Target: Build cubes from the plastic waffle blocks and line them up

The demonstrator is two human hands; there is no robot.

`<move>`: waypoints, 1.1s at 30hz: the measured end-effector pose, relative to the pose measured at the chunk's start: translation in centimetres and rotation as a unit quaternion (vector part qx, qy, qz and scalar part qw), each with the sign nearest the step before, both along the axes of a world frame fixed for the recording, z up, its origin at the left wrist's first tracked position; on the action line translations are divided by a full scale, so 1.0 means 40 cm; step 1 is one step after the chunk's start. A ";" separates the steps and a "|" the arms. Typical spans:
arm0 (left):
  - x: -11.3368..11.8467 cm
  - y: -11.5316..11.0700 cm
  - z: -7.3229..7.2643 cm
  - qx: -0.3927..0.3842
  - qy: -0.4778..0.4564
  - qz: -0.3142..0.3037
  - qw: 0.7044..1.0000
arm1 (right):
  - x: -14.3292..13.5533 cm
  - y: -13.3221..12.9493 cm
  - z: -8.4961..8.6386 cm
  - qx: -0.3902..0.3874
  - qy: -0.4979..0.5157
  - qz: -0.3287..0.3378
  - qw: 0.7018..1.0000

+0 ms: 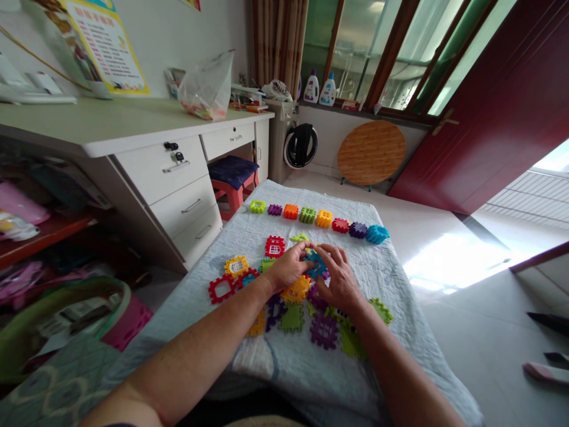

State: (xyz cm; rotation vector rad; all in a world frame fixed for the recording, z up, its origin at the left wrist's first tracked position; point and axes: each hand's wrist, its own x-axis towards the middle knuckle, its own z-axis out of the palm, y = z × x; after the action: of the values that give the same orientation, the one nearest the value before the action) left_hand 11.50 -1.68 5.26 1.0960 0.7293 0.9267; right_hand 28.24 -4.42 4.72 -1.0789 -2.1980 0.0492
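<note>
At the left hand (291, 267), the likeliest trouble was a slipping pinch: uneven fingertip pressure could have tipped the blue piece (316, 264) or sprung a notched edge. The orange piece (296, 289), just on the near side of that hand, could have been nudged by a low wrist. At the right hand (340, 276), a sideways sweep of the forearm could have pushed the lime piece (381, 311) away.

The red window piece (275, 245) lay just beyond the left hand, to its left. The blue piece sat between both hands, held by narrowly bent fingers from either side; their exact contact was partly hidden. The purple window piece (324, 330) lay nearer the body than the right hand, the turquoise block (377, 234) beyond it, to the right.
</note>
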 end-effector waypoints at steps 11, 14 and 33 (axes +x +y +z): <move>-0.009 0.008 -0.017 0.023 0.032 0.010 0.999 | 0.001 0.001 -0.004 -0.028 -0.018 0.023 0.999; -0.010 0.009 -0.019 0.033 0.039 0.002 0.999 | 0.003 0.003 -0.009 -0.027 -0.018 0.013 0.999; -0.007 -0.002 -0.003 -0.048 -0.013 -0.059 0.997 | 0.018 0.012 -0.027 -0.009 0.034 -0.038 0.999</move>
State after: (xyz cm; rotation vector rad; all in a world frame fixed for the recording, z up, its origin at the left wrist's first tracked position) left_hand 11.22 -1.76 5.12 1.0290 0.6740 0.7971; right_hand 28.98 -3.92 3.64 -1.1528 -2.0984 0.0718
